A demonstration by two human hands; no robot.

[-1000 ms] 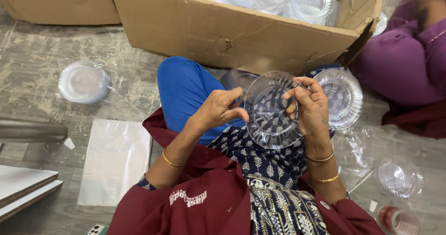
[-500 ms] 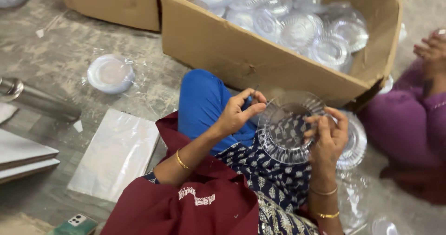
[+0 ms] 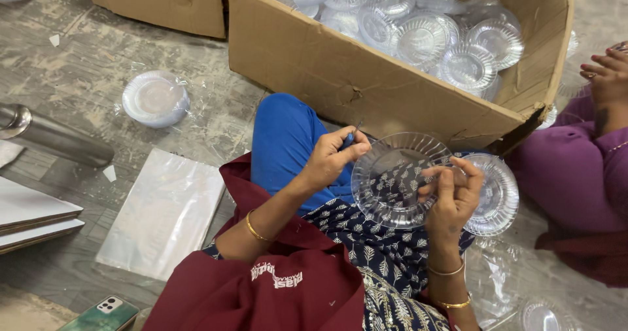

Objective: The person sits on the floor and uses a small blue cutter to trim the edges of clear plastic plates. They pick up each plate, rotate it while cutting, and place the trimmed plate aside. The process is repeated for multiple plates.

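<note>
A clear ribbed plastic plate is held tilted over my lap, above my patterned dress. My right hand grips its right rim with fingers and thumb. My left hand pinches a small blue tool against the plate's left rim. A stack of similar clear plates rests on my lap just right of the held plate.
A large open cardboard box filled with several clear plates stands in front of me. A wrapped plate stack and a flat plastic bag lie on the floor at left, with a phone. Another person's hand and purple sleeve are at right.
The camera view has shifted, so the box shows more fully. My hands still hold the plate; my left hand has moved onto its left rim with the blue tool.
</note>
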